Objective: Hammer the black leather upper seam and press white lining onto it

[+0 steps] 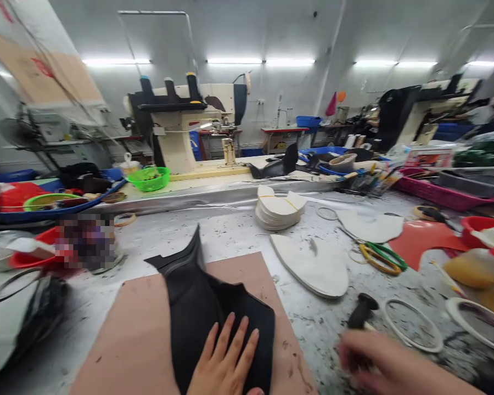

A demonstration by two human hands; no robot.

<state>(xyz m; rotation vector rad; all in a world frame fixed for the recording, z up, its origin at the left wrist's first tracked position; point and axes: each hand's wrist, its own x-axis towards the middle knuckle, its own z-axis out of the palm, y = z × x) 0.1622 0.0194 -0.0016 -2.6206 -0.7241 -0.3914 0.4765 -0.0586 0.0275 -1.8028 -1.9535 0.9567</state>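
Observation:
My left hand (pixel 226 356) lies flat, fingers spread, on a black leather-like shoe upper piece (pixel 193 296). That piece rests on a pinkish-brown board (pixel 125 323), its pointed end curling up. Lower right, my right hand (pixel 366 356) is smeared by motion beside a dark tool (pixel 362 310) with a knobbed end; whether the fingers hold it is unclear. Just beyond the tool lies a white ring (pixel 411 326), perhaps a tape roll.
White shaped pieces (pixel 313 269) and a banded white stack (pixel 278 208) lie ahead. Farther right are yellow-and-green-handled scissors (pixel 382 258) and a red sheet (pixel 428 238). A sewing machine (pixel 177 131) stands behind a green basket (pixel 149 178). Dark bundled material (pixel 45 307) sits at left.

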